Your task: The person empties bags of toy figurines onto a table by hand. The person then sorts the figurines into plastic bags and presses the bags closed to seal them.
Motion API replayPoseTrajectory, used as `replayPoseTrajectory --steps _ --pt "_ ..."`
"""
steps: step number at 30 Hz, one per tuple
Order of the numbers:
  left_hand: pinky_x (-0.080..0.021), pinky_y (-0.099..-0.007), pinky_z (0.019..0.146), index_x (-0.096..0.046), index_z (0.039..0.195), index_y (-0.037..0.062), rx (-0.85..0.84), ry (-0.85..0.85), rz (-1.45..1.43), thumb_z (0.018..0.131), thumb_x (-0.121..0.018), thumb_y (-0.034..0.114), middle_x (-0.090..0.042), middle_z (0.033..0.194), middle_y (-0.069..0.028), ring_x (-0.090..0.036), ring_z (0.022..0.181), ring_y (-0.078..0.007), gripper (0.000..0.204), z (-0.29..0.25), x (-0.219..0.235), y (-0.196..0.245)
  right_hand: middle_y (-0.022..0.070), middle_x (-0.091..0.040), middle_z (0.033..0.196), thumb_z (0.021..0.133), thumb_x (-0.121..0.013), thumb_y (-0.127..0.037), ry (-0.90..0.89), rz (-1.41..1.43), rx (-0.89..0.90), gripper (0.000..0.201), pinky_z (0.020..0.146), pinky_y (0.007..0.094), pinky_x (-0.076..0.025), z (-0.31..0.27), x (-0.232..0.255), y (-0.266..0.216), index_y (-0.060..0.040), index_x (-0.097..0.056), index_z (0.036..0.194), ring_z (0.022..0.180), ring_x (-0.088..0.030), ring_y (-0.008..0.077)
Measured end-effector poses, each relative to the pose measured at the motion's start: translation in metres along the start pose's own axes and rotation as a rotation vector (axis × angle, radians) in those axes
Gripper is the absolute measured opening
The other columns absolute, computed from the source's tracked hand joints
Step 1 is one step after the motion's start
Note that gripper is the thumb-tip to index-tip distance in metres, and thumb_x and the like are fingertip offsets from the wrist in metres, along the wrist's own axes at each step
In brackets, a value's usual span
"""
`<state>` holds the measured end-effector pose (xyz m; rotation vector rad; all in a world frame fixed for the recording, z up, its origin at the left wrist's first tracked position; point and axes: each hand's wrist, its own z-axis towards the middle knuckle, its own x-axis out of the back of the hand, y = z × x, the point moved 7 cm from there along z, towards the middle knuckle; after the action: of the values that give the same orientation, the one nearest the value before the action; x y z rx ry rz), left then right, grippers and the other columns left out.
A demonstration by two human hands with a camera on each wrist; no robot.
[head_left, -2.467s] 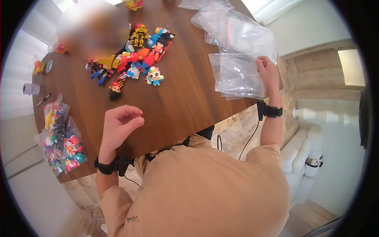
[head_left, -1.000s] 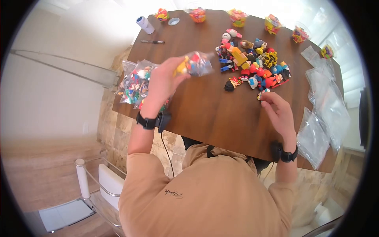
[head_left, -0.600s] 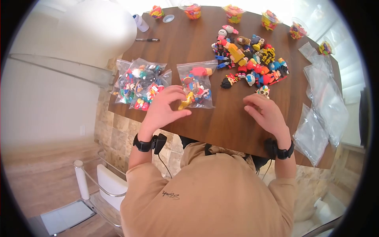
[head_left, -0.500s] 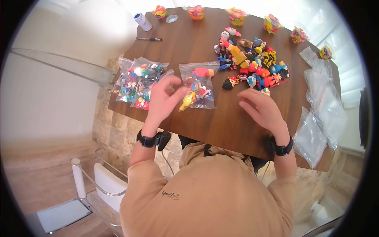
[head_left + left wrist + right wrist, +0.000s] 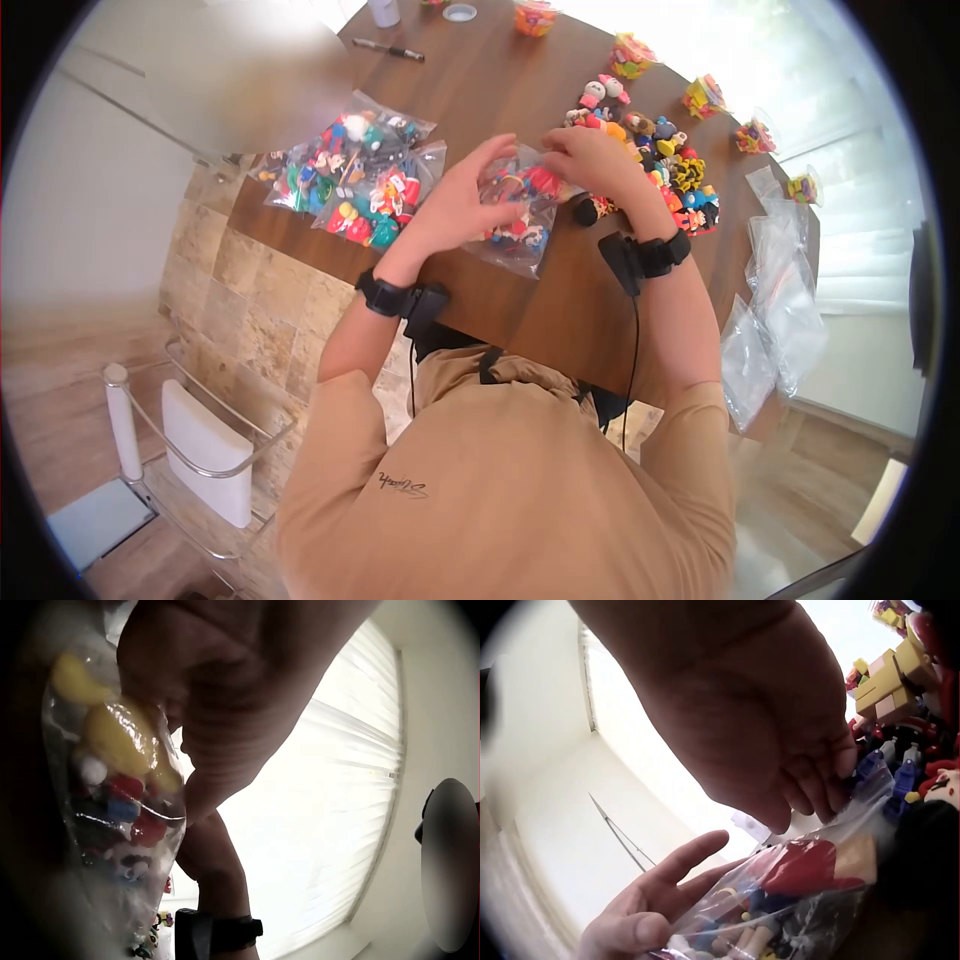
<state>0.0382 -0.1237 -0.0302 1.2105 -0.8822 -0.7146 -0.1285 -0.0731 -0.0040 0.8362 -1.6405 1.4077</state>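
Note:
A clear zip bag of toy figures (image 5: 517,240) lies at the middle of the table, with yellow, red and blue shapes showing through the plastic. My left hand (image 5: 455,208) is along its left side, fingers stretched out and thumb over the bag. From above, my right hand (image 5: 600,165) reaches across to the bag's upper end. In the right wrist view the bent fingers of the right hand (image 5: 780,750) are right at the bag's top edge; I cannot tell whether they pinch it. The thumb of the left hand (image 5: 641,922) lies by the bag's lower part.
Filled bags of figures (image 5: 350,180) lie to the left, and a heap of loose figures (image 5: 675,160) to the right. Clear bags (image 5: 775,290) lie along the right edge. Tubs of colourful pieces (image 5: 705,97) line the back, with a pen (image 5: 388,48) at the back left.
My left hand carried the filled bag over and laid it down, then shifted right onto it. The right hand left a small white-faced figure and swung left to the bag. The head view turned.

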Motion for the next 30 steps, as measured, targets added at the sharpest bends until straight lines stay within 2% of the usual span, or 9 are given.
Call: replayPoseTrajectory --steps 2,8,13,18,20,24,27,29,30 --pt "-0.051 -0.0288 0.093 -0.029 0.153 0.0067 0.041 -0.033 -0.181 0.084 -0.063 -0.006 -0.045 0.145 -0.0137 -0.06 0.112 -0.0155 0.078 0.005 0.004 -0.006 0.0151 -0.071 0.096 0.087 -0.063 -0.025 -0.064 0.024 -0.044 0.028 0.08 0.0405 -0.052 0.0 0.003 -0.002 -0.0026 -0.07 0.103 0.09 -0.068 0.0315" --pt "-0.052 -0.0272 0.09 -0.029 0.153 0.0074 0.029 -0.097 -0.418 0.082 -0.056 -0.01 -0.044 0.145 -0.0138 -0.062 0.108 -0.0156 0.078 0.004 -0.003 -0.003 0.0133 -0.071 0.091 0.087 -0.063 -0.022 -0.259 -0.049 -0.05 0.025 0.074 0.0384 -0.052 -0.001 0.001 0.002 -0.0022 -0.071 0.1 0.084 -0.067 0.0276" --pt "-0.053 -0.0274 0.089 -0.027 0.153 0.0059 0.034 0.006 -0.576 0.082 -0.056 -0.01 -0.042 0.147 -0.0142 -0.062 0.108 -0.018 0.079 0.007 0.003 -0.01 0.0034 -0.065 0.081 0.092 -0.062 -0.011 -0.223 0.234 -0.11 0.013 0.066 0.0269 -0.047 -0.014 0.03 -0.008 0.0005 -0.066 0.096 0.07 -0.057 0.0104" --pt "-0.053 -0.0278 0.089 -0.028 0.15 -0.0024 0.048 0.046 -0.702 0.083 -0.066 -0.004 -0.048 0.139 -0.0147 -0.062 0.111 -0.0199 0.076 0.011 0.006 -0.015 -0.0001 -0.061 0.068 0.094 -0.061 -0.015 -0.188 0.483 0.006 0.015 0.052 0.0253 -0.043 -0.025 0.051 -0.014 -0.002 -0.069 0.093 0.056 -0.054 0.0063" --pt "-0.053 -0.029 0.09 -0.042 0.141 -0.0069 0.083 -0.341 -0.488 0.081 -0.076 0.005 -0.058 0.126 -0.0116 -0.061 0.108 -0.0159 0.07 0.003 -0.017 -0.009 -0.001 -0.061 0.068 0.095 -0.06 -0.014 -0.215 0.565 0.021 0.015 0.051 0.0255 -0.043 -0.031 0.054 -0.023 -0.002 -0.069 0.093 0.055 -0.054 0.0055" --pt "-0.052 -0.03 0.09 -0.053 0.133 -0.0044 0.108 -0.351 -0.378 0.078 -0.08 0.009 -0.063 0.114 -0.0085 -0.06 0.106 -0.0123 0.063 -0.004 -0.028 0.003 0.0035 -0.061 0.077 0.092 -0.061 -0.008 -0.06 0.359 0.191 0.009 0.059 0.0282 -0.046 -0.043 0.075 -0.058 -0.0015 -0.067 0.093 0.064 -0.057 0.0124" --pt "-0.053 -0.0333 0.088 -0.059 0.126 0.001 0.126 -0.195 -0.305 0.075 -0.079 0.006 -0.065 0.11 -0.0078 -0.063 0.104 -0.0177 0.055 -0.01 -0.021 0.009 0.0068 -0.06 0.085 0.088 -0.063 -0.005 0.034 0.159 0.285 0.006 0.067 0.0316 -0.047 -0.068 0.091 -0.084 -0.0017 -0.066 0.092 0.077 -0.059 0.0205" --pt "-0.054 -0.038 0.086 -0.063 0.117 0.0027 -0.411 0.201 0.497 0.069 -0.078 0.001 -0.065 0.112 -0.0068 -0.062 0.107 -0.0272 0.05 -0.022 -0.004 0.054 0.0082 -0.058 0.088 0.084 -0.065 -0.003 0.084 0.073 0.317 0.007 0.071 0.0334 -0.048 -0.092 0.089 -0.093 -0.0019 -0.066 0.091 0.084 -0.058 0.0246" --pt "-0.054 -0.038 0.086 -0.063 0.117 0.0027 -0.406 0.2 0.497 0.069 -0.078 0.001 -0.065 0.112 -0.0068 -0.062 0.107 -0.0272 0.05 -0.026 -0.006 0.054 0.0082 -0.058 0.089 0.082 -0.065 0.0 0.127 0.031 0.276 0.01 0.073 0.0349 -0.048 -0.103 0.083 -0.09 -0.0026 -0.067 0.091 0.087 -0.058 0.026"
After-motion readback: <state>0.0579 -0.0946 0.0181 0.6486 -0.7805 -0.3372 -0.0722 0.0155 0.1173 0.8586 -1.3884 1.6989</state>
